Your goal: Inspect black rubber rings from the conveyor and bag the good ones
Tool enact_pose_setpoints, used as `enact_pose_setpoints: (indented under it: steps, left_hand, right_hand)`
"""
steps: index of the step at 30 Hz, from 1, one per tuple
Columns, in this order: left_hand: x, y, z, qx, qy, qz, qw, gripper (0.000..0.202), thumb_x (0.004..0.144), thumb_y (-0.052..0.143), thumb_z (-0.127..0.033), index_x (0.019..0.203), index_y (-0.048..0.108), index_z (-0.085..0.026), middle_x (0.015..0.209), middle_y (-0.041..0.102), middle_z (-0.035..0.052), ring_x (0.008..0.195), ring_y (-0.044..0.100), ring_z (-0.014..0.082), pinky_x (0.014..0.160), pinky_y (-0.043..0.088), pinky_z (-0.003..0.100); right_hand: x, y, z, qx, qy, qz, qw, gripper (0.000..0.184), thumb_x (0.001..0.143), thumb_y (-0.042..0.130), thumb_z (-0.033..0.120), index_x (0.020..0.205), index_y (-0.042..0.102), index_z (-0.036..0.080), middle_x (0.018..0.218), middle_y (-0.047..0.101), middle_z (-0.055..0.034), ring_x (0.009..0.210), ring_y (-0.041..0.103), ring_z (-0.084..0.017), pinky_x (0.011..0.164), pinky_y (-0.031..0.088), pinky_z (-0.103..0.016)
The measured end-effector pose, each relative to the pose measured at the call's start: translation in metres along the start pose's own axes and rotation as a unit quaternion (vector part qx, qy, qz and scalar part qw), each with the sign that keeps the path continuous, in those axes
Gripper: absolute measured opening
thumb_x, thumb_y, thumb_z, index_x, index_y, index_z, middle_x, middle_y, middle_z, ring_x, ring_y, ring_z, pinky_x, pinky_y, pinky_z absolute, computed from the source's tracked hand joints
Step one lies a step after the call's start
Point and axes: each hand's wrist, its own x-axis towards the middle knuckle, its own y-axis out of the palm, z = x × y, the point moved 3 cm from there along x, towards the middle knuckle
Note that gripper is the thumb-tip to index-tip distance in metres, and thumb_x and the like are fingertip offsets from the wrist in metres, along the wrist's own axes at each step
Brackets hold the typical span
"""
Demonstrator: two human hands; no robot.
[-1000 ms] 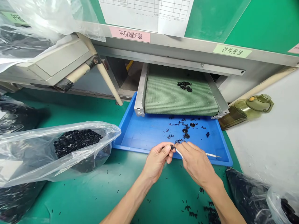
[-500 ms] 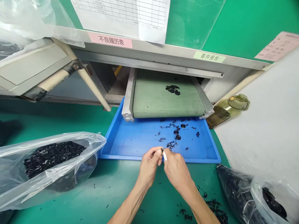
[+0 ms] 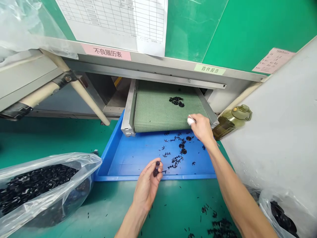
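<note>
Our right hand (image 3: 201, 129) has just parted from our left and reached up to the edge of the green woven conveyor belt (image 3: 158, 109), pinching a small white object (image 3: 190, 121) that its fingers mostly hide, so we cannot tell its shape. Our left hand (image 3: 146, 188) stays low by the blue plastic tray (image 3: 104, 165), its fingers narrowly curled around a small black piece (image 3: 156, 170), too dark to make out in detail. A clear plastic bag of black pieces (image 3: 81, 162) is cut off by the left edge of our view
</note>
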Motion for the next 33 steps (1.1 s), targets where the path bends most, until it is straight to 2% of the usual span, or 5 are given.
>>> enact_pose_setpoints:
  steps: [6,11,15,23,33]
  left_hand:
    - [-0.003,-0.004,-0.004,-0.047,-0.027,-0.001,0.999,0.008,0.076,0.066,-0.018,0.075,0.064,-0.011,0.086,0.060,0.0071,0.067,0.056,0.0104,0.054,0.050,0.017]
    - [-0.005,-0.011,-0.015,-0.032,-0.017,0.001,0.999,0.008,0.076,0.067,-0.020,0.079,0.066,-0.012,0.086,0.059,0.0052,0.068,0.056,0.0097,0.057,0.050,0.017]
    - [-0.002,-0.003,-0.023,0.002,0.002,0.006,1.000,0.019,0.077,0.067,-0.025,0.091,0.067,-0.013,0.088,0.060,0.0057,0.069,0.055,0.0092,0.055,0.048,0.016]
    - [-0.001,0.028,-0.020,0.023,0.002,0.106,0.994,0.027,0.074,0.070,-0.034,0.089,0.069,-0.011,0.074,0.057,0.0036,0.062,0.048,0.0072,0.046,0.033,0.016]
    - [-0.010,0.018,-0.006,0.042,-0.008,0.096,0.995,0.031,0.067,0.077,-0.031,0.088,0.070,-0.010,0.068,0.054,0.0015,0.059,0.042,0.0055,0.047,0.029,0.017]
  right_hand:
    - [0.095,0.019,0.002,0.000,0.047,0.001,0.999,0.016,0.086,0.053,0.021,0.092,0.062,0.010,0.086,0.060,-0.0047,0.080,0.056,-0.014,0.075,0.042,-0.030]
    - [0.118,0.020,0.001,0.019,0.056,0.004,0.998,0.017,0.082,0.051,0.011,0.086,0.067,0.008,0.080,0.060,-0.0063,0.079,0.055,-0.014,0.070,0.037,-0.025]
    - [0.079,0.000,0.021,0.047,-0.029,-0.005,0.998,0.025,0.078,0.050,0.007,0.095,0.068,0.010,0.093,0.062,-0.0103,0.084,0.055,-0.016,0.073,0.037,-0.027]
    - [-0.087,0.018,0.085,0.196,-0.145,0.148,0.958,0.034,0.079,0.044,0.003,0.098,0.066,0.022,0.092,0.061,-0.0020,0.078,0.057,-0.013,0.069,0.043,-0.024]
    - [-0.125,0.016,0.087,0.220,-0.133,0.196,0.946,0.045,0.086,0.034,0.007,0.122,0.052,0.028,0.105,0.055,-0.0055,0.084,0.057,-0.015,0.072,0.049,-0.028]
